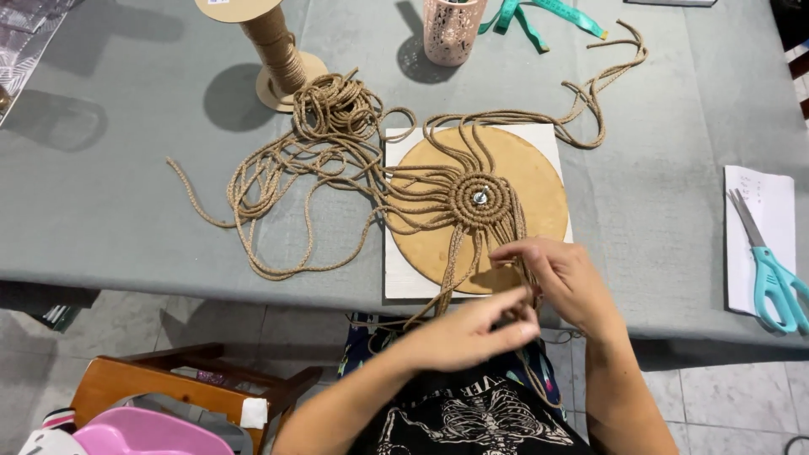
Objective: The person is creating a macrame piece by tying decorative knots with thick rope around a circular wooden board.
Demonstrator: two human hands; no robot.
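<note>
While both hands work at the near edge of the round board (522, 181), the right hand (565, 282) pinches tan cord strands (514, 232) between thumb and fingertips, closed on them. Left hand (472, 330) sits just below it, off the board's near edge, fingers pressed together on the same hanging strands. Strands run up from the hands to one coiled cord centre (480, 199) at the middle of the board, with one small metal pin in it. Board is tan, circular, and lies on one white square panel (403, 278). Left of the board: one loose tangle of cord (333, 109) on the grey table (101, 194). Beyond that tangle, far-left of the board, one spool of cord (274, 50) on a round base. Straight beyond the board, one pink perforated cup (451, 29), one teal measuring tape (539, 17) beside it. Right of the board, well apart: one white paper sheet (771, 202), faint marks, unreadable, with one pair of teal-handled scissors (771, 270) on it. Below the table, left of the hands: one wooden chair (160, 383).
</note>
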